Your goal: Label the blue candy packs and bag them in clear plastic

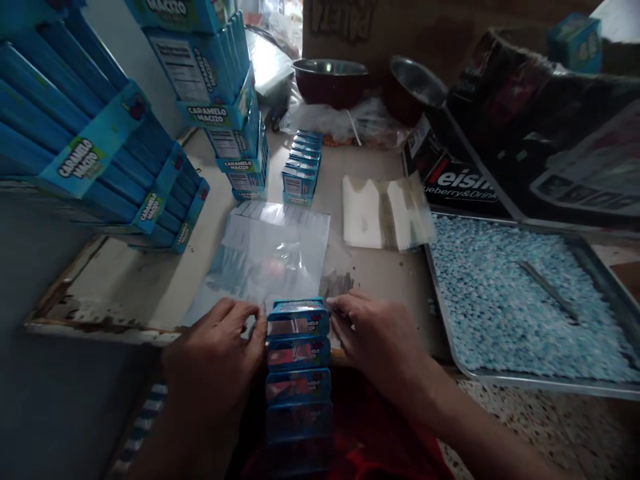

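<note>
A row of small blue candy boxes (299,357) printed "Caramelo Macizo" runs from the table's front edge toward my body. My left hand (217,353) is at the left side of its far end, thumb and forefinger curled close together against the boxes. On the opposite side, my right hand (383,337) has its fingertips pinched in at the same end box. Just beyond lies a stack of clear plastic sheets (275,247), shiny and slightly crumpled. Whether a sheet edge is also between my fingers is too small to make out.
Tall stacks of blue candy boxes (95,147) stand left, with a shorter row of boxes (303,163) behind the sheets. Yellowish folded sheets (387,212) lie right of centre. A metal tray (447,333) of blue-white candies holds a scoop-like tool (547,290). Bowls (330,80) sit behind.
</note>
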Tool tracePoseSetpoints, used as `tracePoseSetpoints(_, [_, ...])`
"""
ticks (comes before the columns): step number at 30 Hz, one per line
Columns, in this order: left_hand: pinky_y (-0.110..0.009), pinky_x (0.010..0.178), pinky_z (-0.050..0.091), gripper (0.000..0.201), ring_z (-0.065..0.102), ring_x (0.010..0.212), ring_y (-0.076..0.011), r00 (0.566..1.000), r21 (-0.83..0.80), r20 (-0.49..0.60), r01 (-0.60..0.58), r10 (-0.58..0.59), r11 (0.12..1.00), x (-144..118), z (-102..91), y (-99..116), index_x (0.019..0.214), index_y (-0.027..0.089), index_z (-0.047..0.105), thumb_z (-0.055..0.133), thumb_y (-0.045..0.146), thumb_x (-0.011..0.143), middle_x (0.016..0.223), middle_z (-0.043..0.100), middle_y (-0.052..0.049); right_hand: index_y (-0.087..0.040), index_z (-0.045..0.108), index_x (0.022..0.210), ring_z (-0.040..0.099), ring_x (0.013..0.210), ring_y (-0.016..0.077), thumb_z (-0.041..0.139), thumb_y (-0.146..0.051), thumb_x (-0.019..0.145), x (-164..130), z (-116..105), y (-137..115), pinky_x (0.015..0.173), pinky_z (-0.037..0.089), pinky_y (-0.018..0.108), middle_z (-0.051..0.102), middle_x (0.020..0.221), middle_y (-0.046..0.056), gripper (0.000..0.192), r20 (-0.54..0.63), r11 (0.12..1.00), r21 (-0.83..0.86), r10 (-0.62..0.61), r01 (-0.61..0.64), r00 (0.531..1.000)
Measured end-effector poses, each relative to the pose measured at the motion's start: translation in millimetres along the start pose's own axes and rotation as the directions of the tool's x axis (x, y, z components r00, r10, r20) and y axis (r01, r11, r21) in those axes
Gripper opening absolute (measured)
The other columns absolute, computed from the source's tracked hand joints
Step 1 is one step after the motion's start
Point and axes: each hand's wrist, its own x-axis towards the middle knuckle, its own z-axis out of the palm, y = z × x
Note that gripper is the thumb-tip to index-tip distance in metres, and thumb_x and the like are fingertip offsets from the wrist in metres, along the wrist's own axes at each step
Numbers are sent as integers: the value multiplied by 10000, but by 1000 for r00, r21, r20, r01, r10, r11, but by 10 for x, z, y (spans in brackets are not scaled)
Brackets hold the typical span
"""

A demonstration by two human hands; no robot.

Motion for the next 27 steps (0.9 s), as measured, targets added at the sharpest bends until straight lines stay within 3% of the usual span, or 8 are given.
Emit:
tracePoseSetpoints(3, [-300,623,407,160,638,695,-169,980,-72,-142,128,-137,989,-58,59,85,862,223,709,633,324,959,801,678,-9,-209,778,886,684,655,167,703,-199,917,-113,80,-105,592,423,273,767,789,26,82,-161,985,141,117,-94,980])
tracePoseSetpoints(7, [-289,674,457,124,644,723,-163,954,-211,-248,118,-170,970,-43,183,127,835,206,679,675,266,943,803,667,-10,-216,745,847,677,629,142,715,-234,923,-170,284,-192,576,455,245,749,745,-11,83,-318,928,336,273,-161,908])
tracePoseSetpoints(13, [-262,701,478,171,595,721,-141,893,-358,-422,-5,-157,934,-34,321,169,788,195,609,673,183,946,761,619,2,-211,720,905,726,791,148,643,-101,937,-212,479,-211,755,560,251,772,886,35,138,-644,987,125,5,99,765])
tracePoseSetpoints(16, [-268,685,454,201,561,703,-142,888,-366,-429,-3,-165,931,13,381,189,769,192,595,653,196,961,732,581,3,-214,744,896,707,726,141,666,-129,939,-164,502,-139,709,548,247,761,827,32,123,-655,996,54,-18,71,756])
tracePoseSetpoints(18, [-273,664,429,206,566,701,-145,906,-340,-382,47,-183,939,81,375,191,760,192,607,645,208,962,745,600,-4,-210,755,899,703,697,141,680,-164,935,-114,477,-96,673,531,246,764,803,25,96,-619,994,104,48,21,784])
tracePoseSetpoints(22, [-274,628,390,144,618,694,-146,978,-300,-146,98,-147,949,277,213,153,744,211,663,690,185,882,745,671,15,-199,737,805,676,616,139,705,-188,883,-10,337,-53,564,480,228,735,703,-12,85,-363,889,421,347,-179,865])
tracePoseSetpoints(24, [-270,609,381,134,621,652,-138,990,-298,-68,95,-120,950,349,118,114,708,218,667,729,166,815,709,675,35,-197,697,718,634,544,126,720,-149,831,7,278,-41,517,443,215,678,602,-43,125,-279,847,480,395,-229,875])
tracePoseSetpoints(27, [-261,597,384,144,618,620,-128,997,-297,-70,21,-44,955,353,76,46,679,215,667,722,155,798,683,669,41,-199,665,698,614,537,114,729,-129,819,-57,284,-25,524,436,213,664,608,-46,154,-404,929,340,284,-145,870])
